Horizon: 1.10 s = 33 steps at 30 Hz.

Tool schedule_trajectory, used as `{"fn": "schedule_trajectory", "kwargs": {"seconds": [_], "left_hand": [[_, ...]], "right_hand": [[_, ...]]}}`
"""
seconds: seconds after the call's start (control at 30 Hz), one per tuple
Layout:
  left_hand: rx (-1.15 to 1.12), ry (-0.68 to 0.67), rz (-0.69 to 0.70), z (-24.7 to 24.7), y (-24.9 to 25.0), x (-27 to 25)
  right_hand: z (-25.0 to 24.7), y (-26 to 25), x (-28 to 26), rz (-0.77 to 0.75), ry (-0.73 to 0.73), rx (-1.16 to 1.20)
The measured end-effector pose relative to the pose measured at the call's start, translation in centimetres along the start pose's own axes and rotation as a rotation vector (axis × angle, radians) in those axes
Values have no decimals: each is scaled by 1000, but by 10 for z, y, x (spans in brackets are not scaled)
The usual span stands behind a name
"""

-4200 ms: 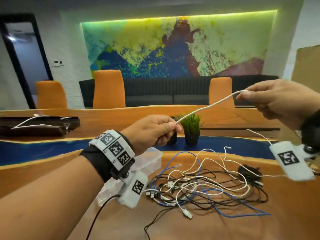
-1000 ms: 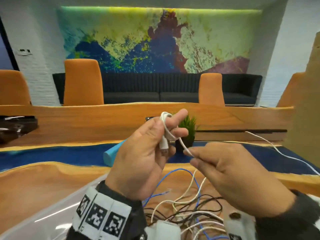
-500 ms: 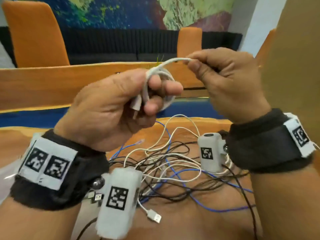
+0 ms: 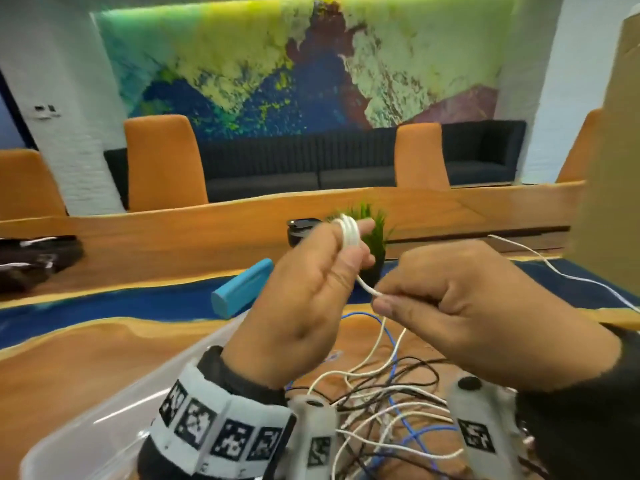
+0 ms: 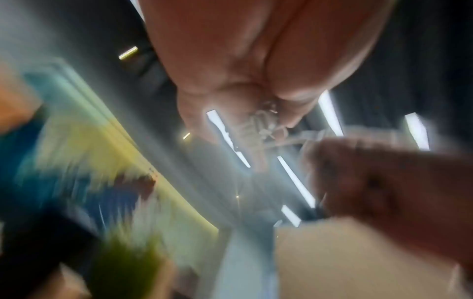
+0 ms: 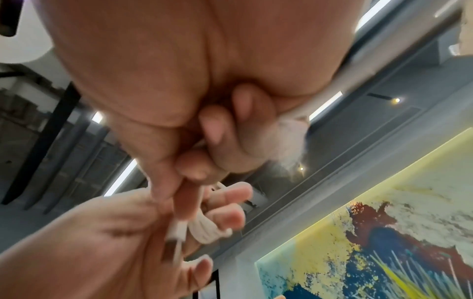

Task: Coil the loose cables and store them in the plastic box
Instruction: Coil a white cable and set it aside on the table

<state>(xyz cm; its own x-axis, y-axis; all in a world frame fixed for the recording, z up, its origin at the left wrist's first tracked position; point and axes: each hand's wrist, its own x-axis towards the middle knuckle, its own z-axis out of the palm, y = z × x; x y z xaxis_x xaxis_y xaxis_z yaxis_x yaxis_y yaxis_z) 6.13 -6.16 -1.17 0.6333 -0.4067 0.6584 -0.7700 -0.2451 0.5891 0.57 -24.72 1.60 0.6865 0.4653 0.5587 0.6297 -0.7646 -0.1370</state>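
My left hand (image 4: 322,285) is raised over the table and holds a white cable (image 4: 349,233) wound in several loops round its fingers. The loops (image 6: 204,230) and the cable's plug (image 6: 177,229) show between those fingers in the right wrist view. Just to its right, my right hand (image 4: 450,306) pinches the same cable where it leaves the coil. The cable's free end trails off to the right (image 4: 554,271). A tangle of white, black and blue cables (image 4: 391,403) lies on the table below both hands. The clear plastic box (image 4: 114,414) sits at the lower left.
A light blue cylinder (image 4: 242,287) lies on the blue strip of the wooden table (image 4: 79,362). A small potted plant (image 4: 375,237) stands behind my hands, with a dark round object (image 4: 301,230) to its left. Cardboard (image 4: 609,168) rises at the right edge.
My right hand has come down from above the coil to below and right of it, laying another turn round my left fingers. The head view has tilted up.
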Motion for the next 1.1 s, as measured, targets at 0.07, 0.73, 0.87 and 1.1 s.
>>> {"fn": "schedule_trajectory", "kwargs": {"seconds": [0.07, 0.73, 0.87, 1.1], "left_hand": [[183, -155, 58, 3, 1, -2], [-700, -76, -471, 8, 15, 1], [-667, 55, -479, 12, 13, 2], [-385, 91, -254, 20, 5, -2]], "right_hand": [[-4, 4, -1, 7, 118, 24], [26, 16, 10, 34, 211, 203], [29, 16, 10, 105, 258, 270], [35, 14, 11, 94, 429, 215]]}}
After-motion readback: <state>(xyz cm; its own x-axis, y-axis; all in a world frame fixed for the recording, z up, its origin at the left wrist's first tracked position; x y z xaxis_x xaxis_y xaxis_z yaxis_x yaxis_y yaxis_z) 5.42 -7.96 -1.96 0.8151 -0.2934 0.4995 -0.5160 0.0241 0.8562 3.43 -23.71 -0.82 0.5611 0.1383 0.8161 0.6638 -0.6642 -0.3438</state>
